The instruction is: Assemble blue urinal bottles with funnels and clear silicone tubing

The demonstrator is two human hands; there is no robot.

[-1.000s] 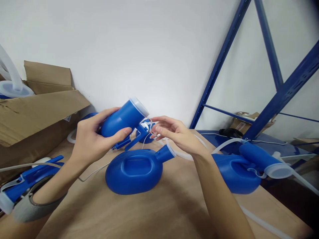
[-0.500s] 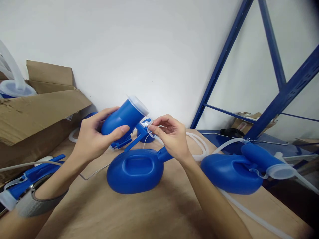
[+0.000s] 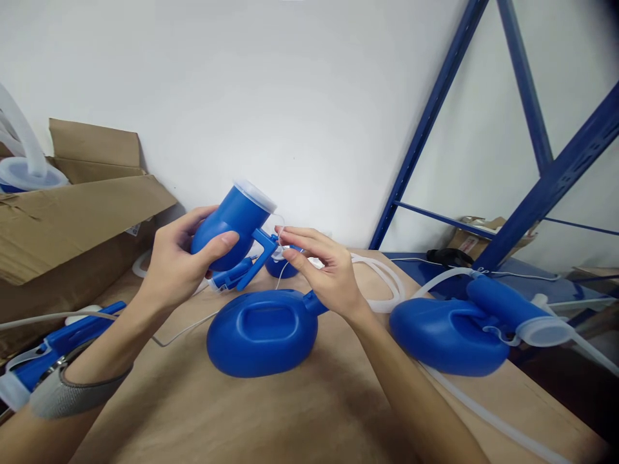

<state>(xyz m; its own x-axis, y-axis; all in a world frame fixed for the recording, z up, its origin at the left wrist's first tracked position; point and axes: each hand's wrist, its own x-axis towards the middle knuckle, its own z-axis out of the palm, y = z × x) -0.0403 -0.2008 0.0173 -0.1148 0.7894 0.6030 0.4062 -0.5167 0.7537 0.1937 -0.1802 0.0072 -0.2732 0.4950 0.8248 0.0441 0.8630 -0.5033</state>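
Observation:
My left hand is wrapped round a blue plastic cup, tilted up to the right. A translucent lid caps its upper end, and a blue handle sticks out on its right side. From the lid a thin clear strap curves down towards the top of the handle; whether it is fastened there I cannot tell. Just right of the strap is my right hand, fingers stretched out and thumb apart, the fingertips close to the strap. Beneath both hands a blue jug rests on the table.
At right lies another blue jug with a capped blue cup and a clear hose. Coiled tubing lies behind my right hand. A cardboard box stands left, above a blue part. A blue metal rack rises at right.
The cup has shifted slightly left and down, turning so its handle shows more. My right hand's fingers have gone from a pinch on the strap to stretched out.

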